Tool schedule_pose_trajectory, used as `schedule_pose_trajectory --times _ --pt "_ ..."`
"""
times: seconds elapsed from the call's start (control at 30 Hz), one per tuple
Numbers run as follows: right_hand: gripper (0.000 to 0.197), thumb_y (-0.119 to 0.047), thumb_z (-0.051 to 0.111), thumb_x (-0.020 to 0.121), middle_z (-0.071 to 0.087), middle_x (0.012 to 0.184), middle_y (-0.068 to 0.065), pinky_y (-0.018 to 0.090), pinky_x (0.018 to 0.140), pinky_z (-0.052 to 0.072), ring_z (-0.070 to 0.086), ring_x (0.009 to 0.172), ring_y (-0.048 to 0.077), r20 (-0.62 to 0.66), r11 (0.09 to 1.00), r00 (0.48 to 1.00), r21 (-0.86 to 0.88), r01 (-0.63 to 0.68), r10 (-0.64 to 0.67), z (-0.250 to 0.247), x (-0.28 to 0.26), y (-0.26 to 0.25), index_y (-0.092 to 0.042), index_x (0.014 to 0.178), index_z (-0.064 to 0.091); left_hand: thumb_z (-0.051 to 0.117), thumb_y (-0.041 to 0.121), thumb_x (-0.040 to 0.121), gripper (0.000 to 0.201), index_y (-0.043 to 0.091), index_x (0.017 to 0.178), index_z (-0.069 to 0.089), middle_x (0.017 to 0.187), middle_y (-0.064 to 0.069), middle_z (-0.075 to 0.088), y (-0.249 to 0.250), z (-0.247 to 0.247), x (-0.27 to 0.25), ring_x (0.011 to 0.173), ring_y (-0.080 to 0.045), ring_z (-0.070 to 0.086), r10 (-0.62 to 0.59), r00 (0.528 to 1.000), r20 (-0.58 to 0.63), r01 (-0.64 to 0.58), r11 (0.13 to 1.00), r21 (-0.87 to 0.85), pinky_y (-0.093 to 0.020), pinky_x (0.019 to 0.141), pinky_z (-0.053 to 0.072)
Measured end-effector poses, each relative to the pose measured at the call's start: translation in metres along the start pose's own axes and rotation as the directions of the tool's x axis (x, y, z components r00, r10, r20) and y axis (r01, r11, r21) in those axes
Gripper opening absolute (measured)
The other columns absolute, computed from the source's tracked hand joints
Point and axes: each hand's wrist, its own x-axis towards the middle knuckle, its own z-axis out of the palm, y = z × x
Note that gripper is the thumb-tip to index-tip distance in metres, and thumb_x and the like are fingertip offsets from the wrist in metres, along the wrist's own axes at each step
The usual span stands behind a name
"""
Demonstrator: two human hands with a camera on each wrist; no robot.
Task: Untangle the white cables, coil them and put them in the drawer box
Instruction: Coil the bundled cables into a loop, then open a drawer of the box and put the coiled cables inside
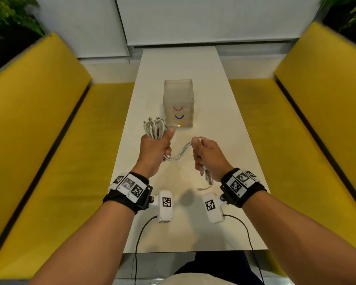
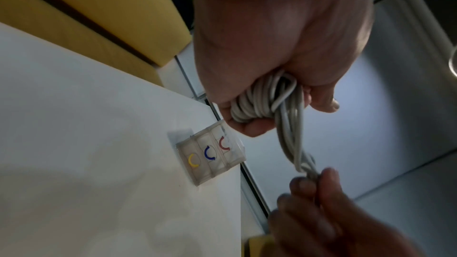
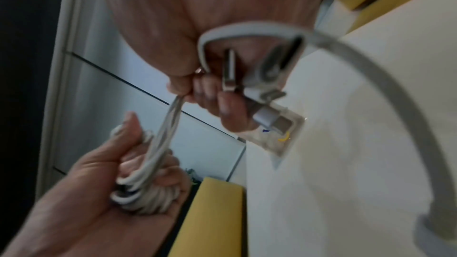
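My left hand (image 1: 155, 148) grips a coiled bundle of white cables (image 1: 155, 128) above the white table (image 1: 224, 112), loops sticking up out of the fist. Several strands (image 1: 180, 153) run from its underside across to my right hand (image 1: 207, 156), which pinches them between thumb and fingers. Plug ends (image 1: 207, 175) hang below the right palm. The left wrist view shows the coil (image 2: 262, 103) in the fist and the right fingers (image 2: 306, 185) on the strands. The right wrist view shows metal connectors (image 3: 269, 116) by the right fingers. The translucent drawer box (image 1: 178, 102) stands beyond, drawers closed.
Yellow bench seats (image 1: 49, 161) flank the narrow table on both sides. A white wall panel (image 1: 203, 21) closes the far end. Green plants (image 1: 8, 19) stand in the back corners. Black wires (image 1: 140, 239) trail from the wrist cameras over the near table edge.
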Motion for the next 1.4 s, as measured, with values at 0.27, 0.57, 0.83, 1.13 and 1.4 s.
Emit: schedule_pose_trajectory --times 0.27,0.57,0.83,1.13,1.4 --pt "0.046 -0.034 0.041 0.107 0.07 0.081 0.023 0.031 0.05 0.051 0.062 0.06 0.03 -0.037 0.958 0.998 0.284 0.049 -0.04 0.04 -0.004 -0.033 0.006 0.117 0.062 0.077 0.036 0.088 0.024 0.017 0.076 0.068 0.053 0.003 0.056 0.001 0.017 -0.013 0.046 -0.013 0.048 0.068 0.997 -0.022 -0.064 0.989 0.135 -0.022 0.042 0.038" --pt "0.037 -0.026 0.045 0.106 0.071 0.118 0.022 0.053 0.098 0.054 0.069 0.11 0.038 -0.115 0.836 0.982 0.545 -0.062 0.148 0.045 0.0 -0.042 -0.002 0.126 0.063 0.088 0.011 0.076 0.023 0.006 0.094 0.073 0.072 0.003 0.075 -0.004 0.019 -0.02 0.064 -0.007 0.07 0.091 0.994 0.066 -0.099 0.987 0.123 -0.019 0.055 0.051" --pt "0.05 -0.039 0.037 0.106 0.069 0.126 0.02 0.045 0.101 0.053 0.067 0.116 0.034 -0.044 0.838 0.985 0.533 -0.116 0.164 0.047 0.0 -0.048 -0.005 0.135 0.058 0.083 0.016 0.082 0.018 0.007 0.096 0.076 0.079 -0.011 0.076 -0.002 0.017 -0.019 0.069 -0.018 0.071 -0.009 0.988 0.156 -0.017 0.987 0.161 -0.03 0.058 0.056" --pt "0.06 -0.059 0.037 0.1 0.066 0.132 0.011 0.05 0.112 0.043 0.063 0.124 0.025 0.137 0.973 0.991 0.228 -0.036 0.004 0.052 -0.013 -0.043 -0.019 0.142 0.05 0.074 0.023 0.091 0.019 0.017 0.075 0.067 0.058 0.002 0.063 -0.01 0.021 -0.02 0.054 -0.015 0.062 -0.102 0.994 0.034 0.1 0.994 0.05 -0.028 0.054 0.049" --pt "0.08 -0.073 0.021 0.095 0.058 0.143 0.012 0.041 0.114 0.04 0.056 0.132 0.026 0.307 0.912 0.948 0.36 -0.196 0.082 0.037 -0.015 -0.06 -0.019 0.15 0.043 0.079 0.03 0.088 0.023 0.013 0.103 0.077 0.101 -0.016 0.078 -0.01 0.019 -0.021 0.097 -0.031 0.075 -0.068 0.993 0.096 0.068 0.998 0.001 -0.045 0.089 0.06"
